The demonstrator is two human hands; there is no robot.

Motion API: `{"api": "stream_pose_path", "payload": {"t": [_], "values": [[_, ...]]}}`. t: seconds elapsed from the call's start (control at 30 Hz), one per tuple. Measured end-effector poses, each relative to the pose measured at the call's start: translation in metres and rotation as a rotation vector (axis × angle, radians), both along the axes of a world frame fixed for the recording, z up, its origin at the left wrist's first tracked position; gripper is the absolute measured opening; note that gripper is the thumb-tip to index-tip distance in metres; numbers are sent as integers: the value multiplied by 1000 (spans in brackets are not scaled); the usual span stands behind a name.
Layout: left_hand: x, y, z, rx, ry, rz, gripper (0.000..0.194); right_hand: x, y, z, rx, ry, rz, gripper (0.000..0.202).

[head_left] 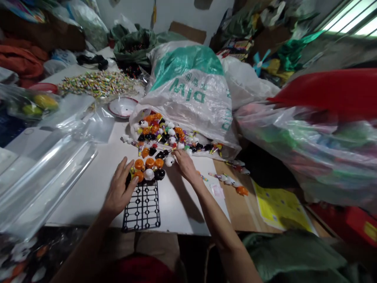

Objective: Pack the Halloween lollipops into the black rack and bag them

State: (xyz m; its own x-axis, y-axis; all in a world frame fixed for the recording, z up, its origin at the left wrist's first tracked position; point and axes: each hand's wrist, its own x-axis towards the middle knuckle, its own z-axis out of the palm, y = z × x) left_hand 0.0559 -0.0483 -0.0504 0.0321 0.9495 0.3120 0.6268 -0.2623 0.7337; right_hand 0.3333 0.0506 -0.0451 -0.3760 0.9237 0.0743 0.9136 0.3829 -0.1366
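A black plastic grid rack (141,206) lies flat near the table's front edge. Its far end carries two rows of small round plastic toys (149,174) in orange, white and black. Alongside their left end rests my left hand (118,190), fingers and thumb apart, with the thumb by an orange piece. My right hand (185,165) reaches to the near edge of a heap of similar toys (165,131), fingers drawn together; whatever they pinch is hidden. Just left of those fingers is a white toy (170,160).
A big white and green woven sack (191,90) lies behind the heap, its mouth toward me. Clear plastic bags (59,173) cover the left side. A red-rimmed bowl (122,107) and many small coloured pieces (97,83) are farther back. Cardboard with a yellow sheet (279,206) is right.
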Motion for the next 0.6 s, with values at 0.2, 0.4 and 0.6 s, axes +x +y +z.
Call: {"api": "stream_pose_path", "payload": {"t": [0.2, 0.4, 0.6], "values": [[5, 1, -5, 125, 111, -68, 50, 17, -60, -15, -153, -160, -27, 30], [-5, 5, 5, 120, 4, -42, 48, 29, -52, -5, -155, -104, -59, 23], [-5, 3, 4, 100, -14, -179, 49, 21, -94, 26, -272, 172, 220, 21]]}}
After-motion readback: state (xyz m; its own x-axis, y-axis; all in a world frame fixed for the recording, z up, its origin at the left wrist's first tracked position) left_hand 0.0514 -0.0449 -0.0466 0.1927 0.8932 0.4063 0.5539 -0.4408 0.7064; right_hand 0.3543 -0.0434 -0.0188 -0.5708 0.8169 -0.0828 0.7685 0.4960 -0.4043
